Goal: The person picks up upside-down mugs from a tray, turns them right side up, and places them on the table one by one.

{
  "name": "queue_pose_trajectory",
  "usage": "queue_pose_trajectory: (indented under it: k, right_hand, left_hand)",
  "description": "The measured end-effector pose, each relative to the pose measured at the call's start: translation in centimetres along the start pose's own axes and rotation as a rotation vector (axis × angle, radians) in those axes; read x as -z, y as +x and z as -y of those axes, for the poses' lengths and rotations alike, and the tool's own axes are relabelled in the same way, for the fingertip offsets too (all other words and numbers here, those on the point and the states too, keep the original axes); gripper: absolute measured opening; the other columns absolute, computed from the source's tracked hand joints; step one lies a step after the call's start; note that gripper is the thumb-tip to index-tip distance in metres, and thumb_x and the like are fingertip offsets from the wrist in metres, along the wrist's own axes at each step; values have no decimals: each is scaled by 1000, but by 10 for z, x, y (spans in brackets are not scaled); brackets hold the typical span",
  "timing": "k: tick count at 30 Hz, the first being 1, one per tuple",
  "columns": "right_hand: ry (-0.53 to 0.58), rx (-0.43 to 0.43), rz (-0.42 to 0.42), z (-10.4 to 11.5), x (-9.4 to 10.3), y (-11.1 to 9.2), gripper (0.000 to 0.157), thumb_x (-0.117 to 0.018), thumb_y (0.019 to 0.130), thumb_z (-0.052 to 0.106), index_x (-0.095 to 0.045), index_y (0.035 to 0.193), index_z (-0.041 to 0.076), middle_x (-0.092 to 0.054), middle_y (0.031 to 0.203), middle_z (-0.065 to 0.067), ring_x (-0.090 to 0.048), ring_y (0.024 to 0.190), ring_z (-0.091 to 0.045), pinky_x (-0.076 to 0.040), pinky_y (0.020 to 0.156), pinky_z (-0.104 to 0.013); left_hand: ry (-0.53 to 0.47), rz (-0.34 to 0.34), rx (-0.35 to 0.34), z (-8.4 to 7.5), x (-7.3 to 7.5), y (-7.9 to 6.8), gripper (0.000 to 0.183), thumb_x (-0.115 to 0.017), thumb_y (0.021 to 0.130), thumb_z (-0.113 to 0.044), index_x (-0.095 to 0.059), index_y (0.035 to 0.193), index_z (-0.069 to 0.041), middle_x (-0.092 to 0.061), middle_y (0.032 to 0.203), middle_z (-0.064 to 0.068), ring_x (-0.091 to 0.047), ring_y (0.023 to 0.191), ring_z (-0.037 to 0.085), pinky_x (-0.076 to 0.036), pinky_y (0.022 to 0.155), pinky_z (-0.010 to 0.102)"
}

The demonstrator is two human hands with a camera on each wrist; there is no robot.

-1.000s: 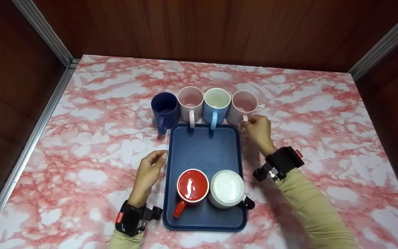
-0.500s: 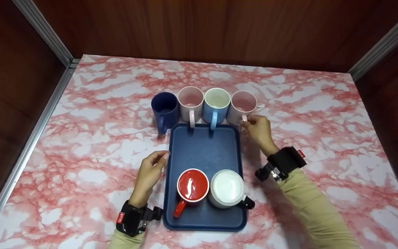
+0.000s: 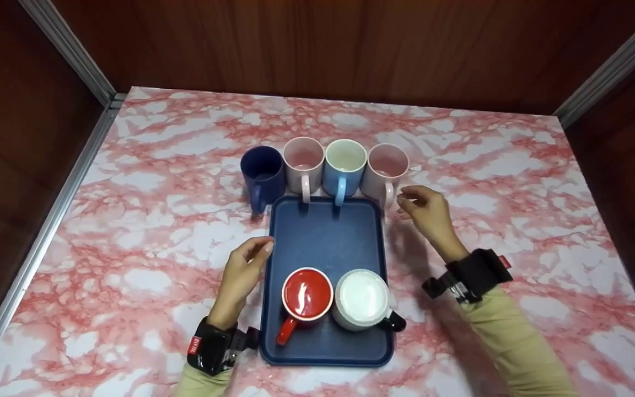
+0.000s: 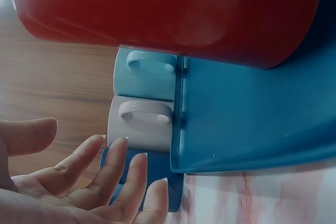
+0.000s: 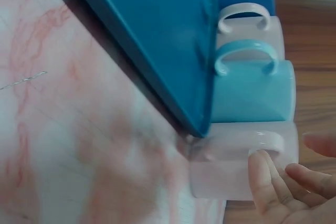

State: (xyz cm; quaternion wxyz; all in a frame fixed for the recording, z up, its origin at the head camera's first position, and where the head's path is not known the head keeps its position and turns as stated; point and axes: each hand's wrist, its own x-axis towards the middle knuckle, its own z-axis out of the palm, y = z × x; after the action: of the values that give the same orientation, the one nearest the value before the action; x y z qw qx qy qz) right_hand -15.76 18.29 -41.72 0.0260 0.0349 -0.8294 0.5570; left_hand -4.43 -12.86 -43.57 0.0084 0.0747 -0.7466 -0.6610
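Just right of the rightmost pink mug (image 3: 381, 186) is my right hand (image 3: 430, 214), its fingers loosely bent and holding nothing. In the right wrist view the fingertips overlap this mug's handle (image 5: 266, 141). My left hand (image 3: 242, 273) hovers by the left rim of the blue tray (image 3: 323, 231), fingers relaxed and nothing in them; the left wrist view shows them spread. On the tray's near half are a red mug (image 3: 307, 295) with its handle toward me and a white mug (image 3: 362, 298) with a black handle.
Behind the tray, a row of upright mugs continues leftward from the rightmost pink one: a light blue mug (image 3: 345, 171), another pink mug (image 3: 302, 168) and a dark blue mug (image 3: 263, 173). Brown wooden panels (image 3: 317, 49) wall in the marbled red-and-white table (image 3: 157, 220).
My right hand has let go of the rightmost pink mug's handle and drawn back to the right. That mug has shifted slightly left. My left hand has edged a little toward the tray.
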Motion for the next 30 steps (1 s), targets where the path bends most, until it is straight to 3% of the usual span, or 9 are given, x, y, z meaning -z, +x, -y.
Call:
queue_pose_trajectory:
  k: [3, 6, 14, 17, 21, 24, 27, 30]
  right_hand:
    - [58, 11, 8, 5, 9, -7, 24, -59, 86, -2, -57, 106, -16, -60, 95, -29, -63, 63, -11, -53, 59, -26]
    - [59, 31, 42, 9, 20, -15, 21, -59, 87, 1, -59, 103, -13, -63, 90, -27, -63, 62, -16, -53, 58, -28]
    - [-64, 149, 308, 32, 39, -50, 13, -53, 90, 0, -63, 88, -9, -63, 73, -19, -58, 53, -26, -48, 48, -28]
    - [-118, 220, 423, 39, 42, -62, 14, -53, 89, -3, -64, 82, -6, -62, 67, -12, -54, 48, -19, -45, 42, -30]
    - [-121, 321, 622, 22, 45, -73, 12, -54, 87, -8, -64, 85, -3, -62, 67, -8, -53, 50, -8, -46, 42, -29]
    - [-119, 401, 765, 8, 45, -80, 10, -58, 86, -3, -65, 89, 3, -63, 72, -5, -55, 56, -9, -47, 48, -26]
    - [-158, 483, 839, 7, 42, -90, 5, -63, 85, 8, -66, 89, 10, -64, 78, 1, -56, 62, -6, -47, 53, -23]
    - [-205, 507, 868, 7, 39, -98, 7, -66, 84, 17, -65, 90, 12, -63, 79, 5, -55, 64, -4, -46, 54, -19]
  left_hand:
    - [-17, 5, 8, -1, -1, 0, 28, -53, 92, -11, -58, 111, 9, -59, 103, 21, -53, 90, 23, -43, 68, 26]
    - [-21, 14, 3, -2, -3, 0, 28, -54, 92, -12, -58, 111, 8, -60, 103, 19, -53, 92, 26, -43, 70, 26]
    - [-33, 54, -38, -12, -9, 1, 27, -51, 93, -8, -55, 112, 11, -61, 105, 24, -54, 102, 34, -42, 84, 28]
    - [-22, 71, -48, -16, -12, 1, 28, -50, 93, -8, -55, 113, 11, -62, 104, 22, -54, 101, 31, -41, 85, 30]
    - [-13, 98, -77, -20, -17, 1, 27, -50, 93, -7, -55, 112, 11, -62, 102, 22, -55, 100, 32, -41, 86, 33]
    - [-26, 116, -89, -23, -20, 1, 25, -50, 93, -7, -56, 111, 10, -63, 101, 22, -56, 100, 34, -41, 88, 35]
    - [-30, 133, -92, -26, -23, 0, 25, -51, 93, -9, -57, 110, 8, -64, 99, 18, -56, 100, 32, -41, 88, 36]
    - [-25, 149, -91, -29, -25, -2, 25, -52, 93, -11, -58, 111, 7, -64, 100, 16, -56, 100, 28, -40, 88, 36]
